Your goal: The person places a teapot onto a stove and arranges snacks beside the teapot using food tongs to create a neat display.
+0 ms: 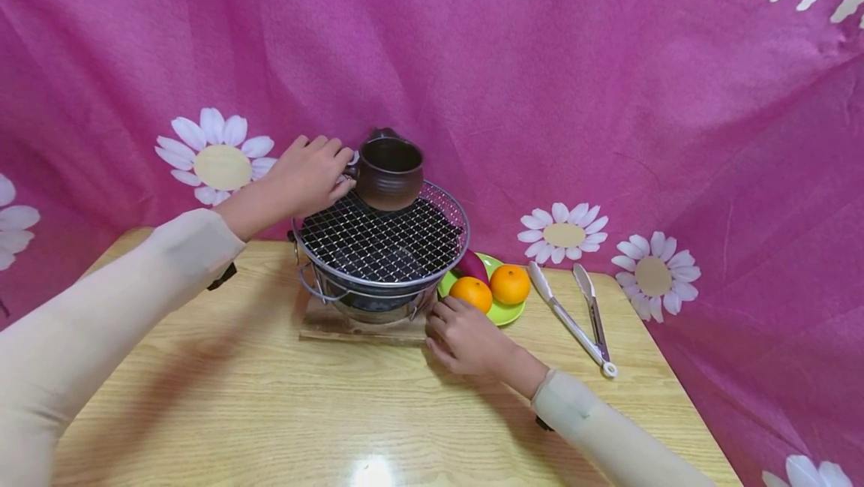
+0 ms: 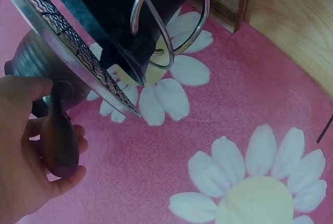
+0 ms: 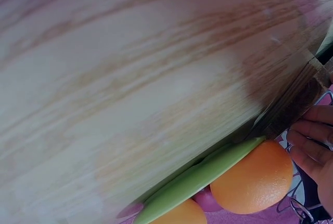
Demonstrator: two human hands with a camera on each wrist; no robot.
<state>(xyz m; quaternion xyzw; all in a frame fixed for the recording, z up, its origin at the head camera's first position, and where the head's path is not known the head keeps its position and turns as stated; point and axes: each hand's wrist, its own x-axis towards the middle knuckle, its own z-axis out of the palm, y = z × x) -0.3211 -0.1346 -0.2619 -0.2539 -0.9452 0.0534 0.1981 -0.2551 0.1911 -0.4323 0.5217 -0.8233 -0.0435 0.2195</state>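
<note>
My left hand (image 1: 307,175) grips the side handle (image 2: 60,143) of a dark brown clay teapot (image 1: 390,175) with no lid on its top. The teapot stands upright at the far side of a round wire grill net (image 1: 381,239); whether its base touches the mesh, I cannot tell. Below the net is a dark tabletop grill (image 1: 367,299) on a wooden board (image 1: 364,333). My right hand (image 1: 466,337) is at the board's right corner, its fingers loosely bent, beside a green plate (image 1: 509,314). An orange (image 3: 255,177) lies close to those fingers in the right wrist view.
On the plate sit two oranges, the farther one (image 1: 509,284) at right, and a purple item (image 1: 472,267). Metal tongs (image 1: 574,322) lie spread to the right. A pink cloth with daisies (image 1: 472,82) hangs behind the wooden table (image 1: 304,412).
</note>
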